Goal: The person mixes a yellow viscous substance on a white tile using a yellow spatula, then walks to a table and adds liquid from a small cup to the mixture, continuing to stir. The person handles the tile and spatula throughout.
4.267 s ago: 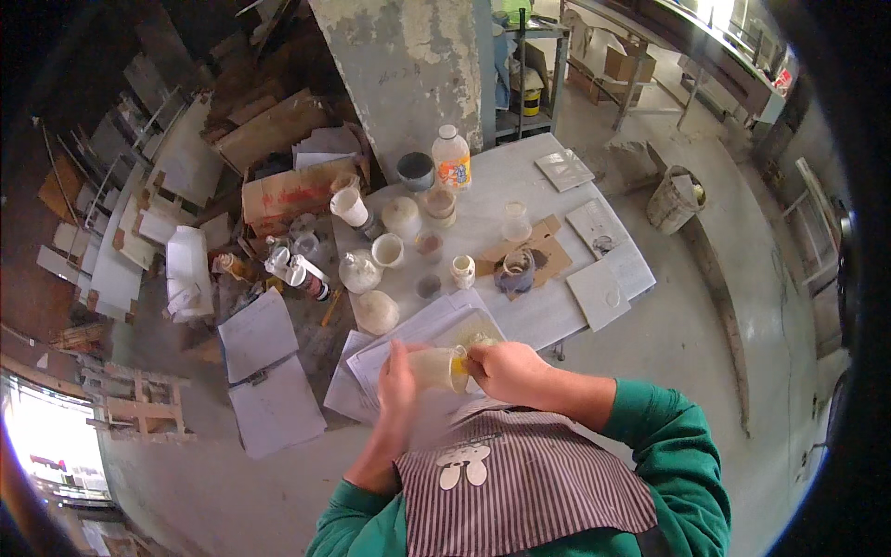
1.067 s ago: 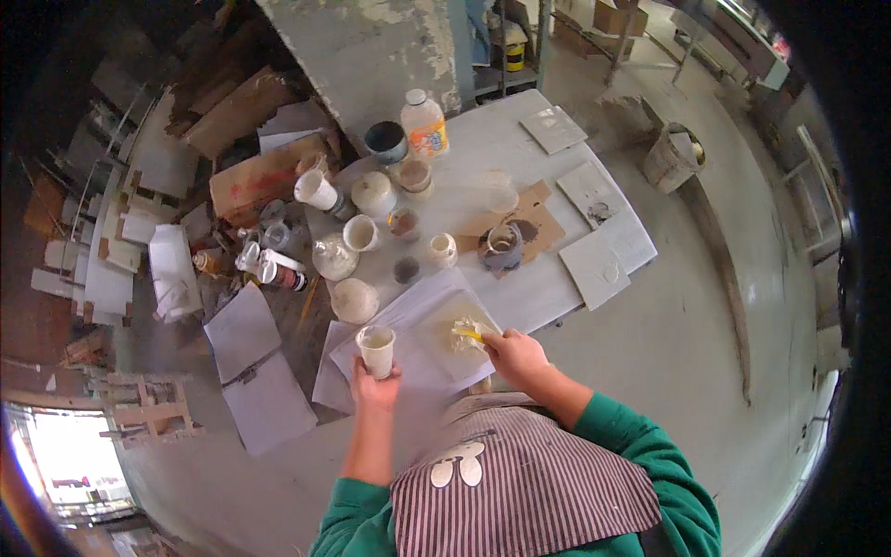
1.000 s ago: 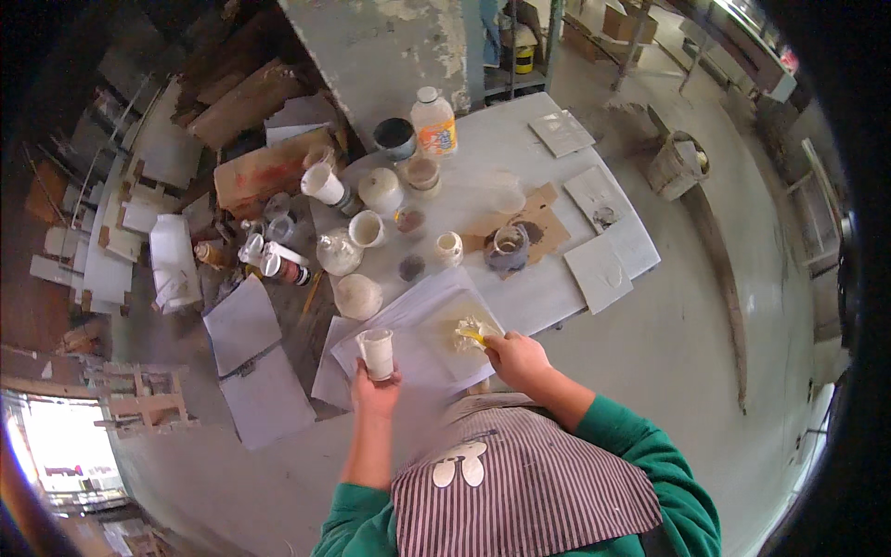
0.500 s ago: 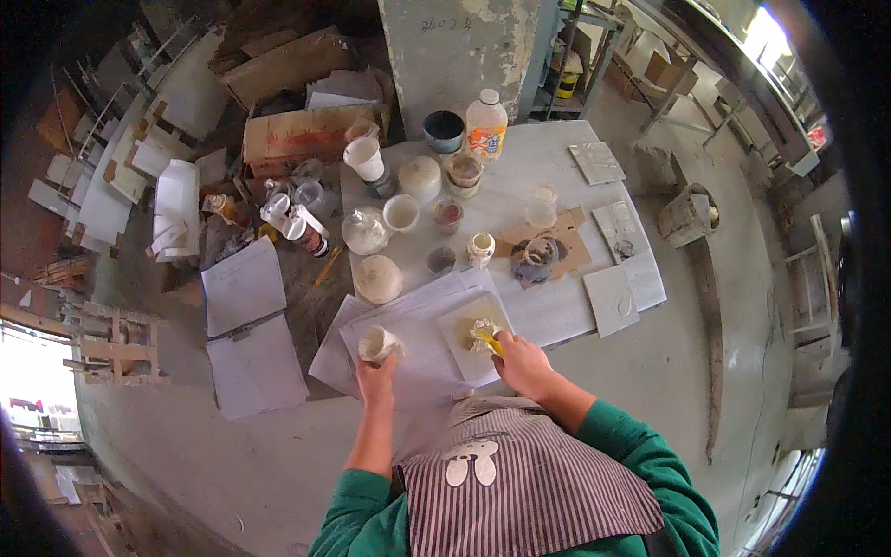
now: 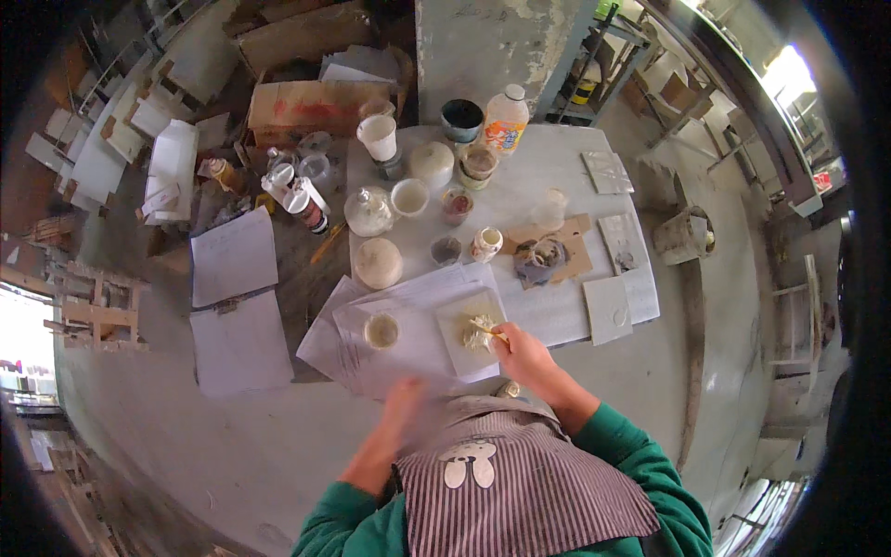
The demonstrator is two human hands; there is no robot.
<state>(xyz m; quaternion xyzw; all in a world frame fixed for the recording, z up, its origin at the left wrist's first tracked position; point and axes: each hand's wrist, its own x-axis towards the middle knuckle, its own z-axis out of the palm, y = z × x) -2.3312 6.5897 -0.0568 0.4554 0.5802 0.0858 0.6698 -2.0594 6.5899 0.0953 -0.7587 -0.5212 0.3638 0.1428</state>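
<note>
My right hand (image 5: 524,359) is closed round a thin yellow stick-like tool (image 5: 495,331). The tool's tip is at a lump of cream-coloured paste (image 5: 478,334) on a pale square board (image 5: 453,322). Its exact kind is too small to make out. My left hand (image 5: 405,397) holds no visible object near the table's front edge, its fingers smeared by motion. Just beyond it, a pale cup (image 5: 381,331) stands on loose white papers (image 5: 343,320), which also lie under the board.
A round cream pot (image 5: 378,264), a small white jar (image 5: 486,244) and several cups stand behind the papers. A dark, messy cup (image 5: 541,260) sits on cardboard (image 5: 577,249). Flat tiles (image 5: 608,308) line the table's right side. At the back is a white bottle (image 5: 506,119).
My left hand has let go of the pale cup, leaving it on the papers, and has drawn back toward me. My right hand keeps the tool at the paste.
</note>
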